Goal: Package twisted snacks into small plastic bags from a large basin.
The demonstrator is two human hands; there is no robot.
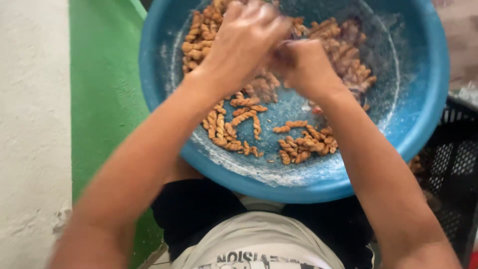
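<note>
Bare skin, both hands meeting over the far half of the basin. Left hand [244, 37] arched, fingers curled downward and blurred; right hand [301, 65] bunched just beside it, knuckles up. The two touch or nearly touch at the fingertips. What they pinch between them cannot be told (motion blur hides it), so whether either hand is clamped on anything stays unclear.

Beneath them: twisted fried dough pieces [234, 127], golden brown, scattered in loose groups across the bottom of a blue plastic basin [423, 99]. One cluster lies near the left forearm, another [303, 144] near the right wrist, more heaped at the far side under and past the hands. White powder dusts the basin floor and inner wall.

Basin rests on the person's lap, against dark clothing and a pale printed shirt [259, 244].

Surroundings: green painted strip [99, 99] at left, rough whitewashed wall [30, 124] beyond it. Black perforated plastic crate [453, 169] at right, just beside the basin rim.
</note>
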